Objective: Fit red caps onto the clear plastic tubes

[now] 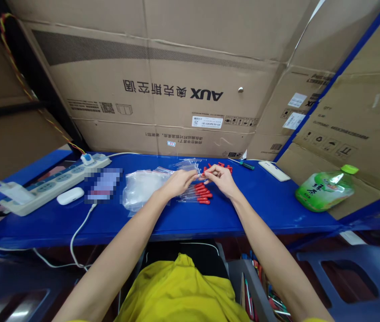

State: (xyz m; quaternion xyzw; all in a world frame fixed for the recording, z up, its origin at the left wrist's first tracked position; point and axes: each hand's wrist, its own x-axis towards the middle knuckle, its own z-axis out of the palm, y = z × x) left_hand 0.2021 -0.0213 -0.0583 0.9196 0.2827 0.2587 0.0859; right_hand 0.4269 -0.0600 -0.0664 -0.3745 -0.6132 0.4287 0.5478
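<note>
A blue tabletop [193, 221] bears red-bulbed droppers [204, 195]; clear bags [143, 188]; a power strip [59, 180]; a white case [70, 196]; a screwdriver [246, 165].

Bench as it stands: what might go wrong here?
1. The clear tubes lie loose beside the left hand; a brush could scatter them.
2. The red-tipped tubes lie loose just in front of the person, close to both hands, so a wrist might knock them out of line.
3. The white cable hangs over the table's front edge; a snag could tug it.
</note>
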